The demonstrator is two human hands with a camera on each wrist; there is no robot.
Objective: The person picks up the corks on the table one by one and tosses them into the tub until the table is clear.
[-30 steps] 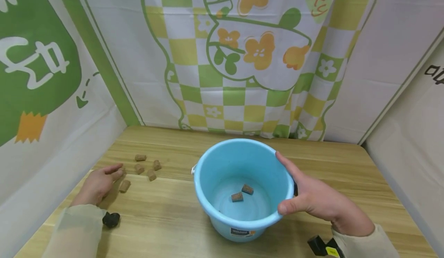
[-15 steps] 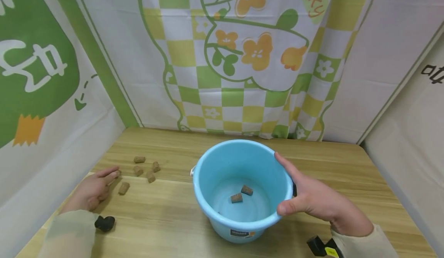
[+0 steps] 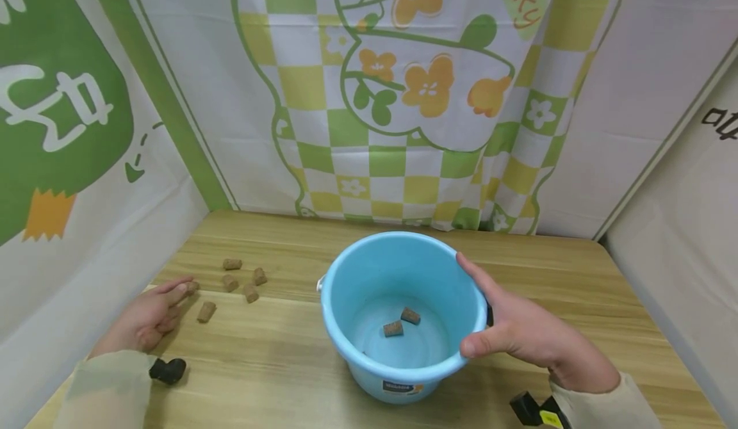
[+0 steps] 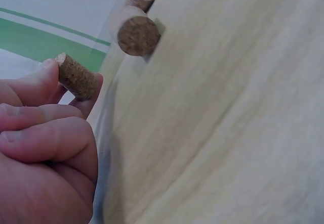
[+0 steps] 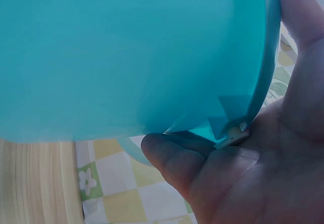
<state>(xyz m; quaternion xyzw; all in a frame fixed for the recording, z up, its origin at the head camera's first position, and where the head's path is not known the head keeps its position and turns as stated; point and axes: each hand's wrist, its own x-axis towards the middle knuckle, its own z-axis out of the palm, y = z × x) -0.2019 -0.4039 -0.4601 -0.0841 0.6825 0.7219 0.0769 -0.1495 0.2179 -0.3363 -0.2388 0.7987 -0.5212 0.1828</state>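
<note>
My left hand is at the left of the table, pinching a small brown cork between thumb and finger; its other fingers are curled toward the palm. Just to the right of that hand lies a loose cork. Several more corks lie a little farther back. A light blue bucket stands upright at the middle of the table, with two corks on its floor. My right hand grips the bucket's right rim, the thumb at the near side and the fingers partly hidden behind the wall.
The wooden table meets a patterned curtain at the back and pale fabric walls at both sides. A white handle mount sticks out from the bucket's left rim. Black wrist devices sit by both sleeves.
My left hand has drawn back a little to the left, away from the loose corks, with the cork between its fingertips. The right hand and the bucket hold their place.
</note>
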